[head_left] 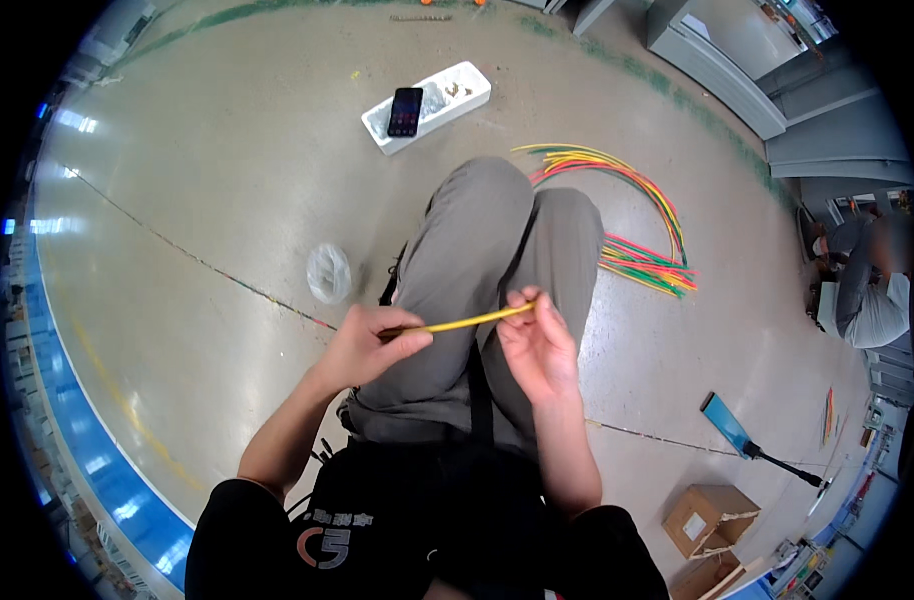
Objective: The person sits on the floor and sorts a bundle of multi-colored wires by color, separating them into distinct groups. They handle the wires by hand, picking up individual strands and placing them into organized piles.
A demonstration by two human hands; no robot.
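Observation:
A short yellow tube (465,323) stretches between my two hands, above my grey-trousered lap. Its left end sits in the closed fingers of my left hand (370,345), thumb laid along it. At the other end, the thumb and fingers of my right hand (539,345) pinch the tube, palm turned partly upward. The tube slopes slightly up toward the right. Whether it is hollow or a solid wire, I cannot tell. To the right of my knees, a bundle of long red, yellow and green tubes (667,200) lies curved on the floor.
Ahead on the floor, a white foam box (455,95) carries a black phone (405,112). A clear plastic container (329,273) stands left of my legs. At lower right are a blue flat-headed tool (725,424) and a cardboard box (705,522). Another person (867,290) sits far right.

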